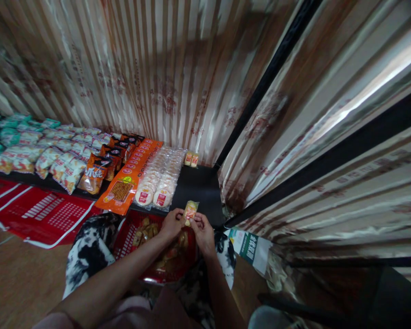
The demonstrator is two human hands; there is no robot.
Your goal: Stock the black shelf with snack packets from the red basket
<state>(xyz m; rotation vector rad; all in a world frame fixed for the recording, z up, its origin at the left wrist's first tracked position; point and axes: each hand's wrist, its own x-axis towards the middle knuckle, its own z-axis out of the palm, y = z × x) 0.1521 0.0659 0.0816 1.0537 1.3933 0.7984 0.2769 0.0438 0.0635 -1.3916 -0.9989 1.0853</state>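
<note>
Above the front edge of the black shelf (198,187), a small yellow packet (190,210) is pinched between the left hand (171,224) and right hand (202,230), fingers closed on its lower end. Below the hands, a red bag (150,256) of similar packets is seen. Round cracker packs (159,183) and orange packs (126,183) are laid out leftward; two small packets (191,159) stand at the back edge.
</note>
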